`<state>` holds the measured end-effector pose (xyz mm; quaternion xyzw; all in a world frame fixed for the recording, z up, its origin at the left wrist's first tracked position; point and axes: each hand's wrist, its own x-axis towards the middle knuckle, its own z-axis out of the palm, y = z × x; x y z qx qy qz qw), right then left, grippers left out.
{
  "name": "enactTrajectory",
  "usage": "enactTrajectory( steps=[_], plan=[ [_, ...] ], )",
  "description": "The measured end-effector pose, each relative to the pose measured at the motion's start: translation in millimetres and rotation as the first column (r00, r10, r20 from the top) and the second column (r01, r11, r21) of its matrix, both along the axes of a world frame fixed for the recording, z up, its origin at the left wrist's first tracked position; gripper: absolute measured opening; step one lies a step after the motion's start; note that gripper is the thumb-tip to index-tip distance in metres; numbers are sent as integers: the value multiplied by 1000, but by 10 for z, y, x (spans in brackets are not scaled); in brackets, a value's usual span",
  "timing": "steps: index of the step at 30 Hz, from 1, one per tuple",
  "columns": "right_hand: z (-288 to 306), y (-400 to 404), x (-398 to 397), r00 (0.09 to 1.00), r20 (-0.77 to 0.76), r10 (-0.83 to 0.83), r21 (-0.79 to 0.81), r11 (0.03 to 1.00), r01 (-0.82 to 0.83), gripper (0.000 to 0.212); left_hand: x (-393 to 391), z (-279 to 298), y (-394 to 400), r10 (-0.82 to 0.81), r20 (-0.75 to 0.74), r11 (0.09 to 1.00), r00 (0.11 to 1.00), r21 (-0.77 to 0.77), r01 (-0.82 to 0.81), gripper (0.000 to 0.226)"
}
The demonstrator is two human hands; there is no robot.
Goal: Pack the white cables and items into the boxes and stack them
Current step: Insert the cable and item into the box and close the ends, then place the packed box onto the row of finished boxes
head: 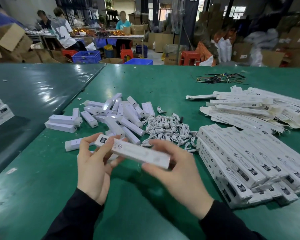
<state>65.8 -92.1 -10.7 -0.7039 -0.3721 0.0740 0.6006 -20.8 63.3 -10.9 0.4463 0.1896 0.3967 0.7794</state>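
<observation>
Two hands hold one long white box at the centre of the frame, above the green surface: the left hand pinches its upper-left end between thumb and fingers, and the right hand curls round the lower-right end, slightly blurred. The box looks filled and closed, though the end flaps are hidden by the fingers, so I judge the step in hand to be checking it and carrying it to the stack of packed boxes at right. To do this well, press both end flaps home, keep the box level so nothing slides out, and lay it parallel to its neighbours, printed face up, edges flush. Above the hands lies a loose heap of white plastic items, with a tangle of white cables just to its right, and flat unfolded box sleeves at upper right. Readable print on the stacked boxes includes "CE", "FC" and "RoHS"; the smaller text and the dark logo on the held box are too blurred to read.
</observation>
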Motion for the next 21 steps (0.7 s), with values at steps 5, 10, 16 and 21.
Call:
enactTrajectory(
  steps=[5, 10, 16, 21],
  plan=[
    [121, -65, 251, 947, -307, -96, 341, 918, 204, 55, -12, 32, -141, -256, -130, 956, 958, 114, 271, 27],
    [73, 14, 48, 939, -319, 129, 268, 963, -42, 75, 25, -66, -449, -246, -176, 870, 953, 394, 297, 33],
    [367, -215, 135, 993, -12, -119, 65, 991, 119, 59, -17, -88, -460, -299, -217, 711, 929, 598, 369, 40],
    [960, -924, 629, 870, 299, -392, -145, 882, 448, 58, 1, -50, -273, -18, -136, 843, 991, 530, 88, 27]
  ],
)
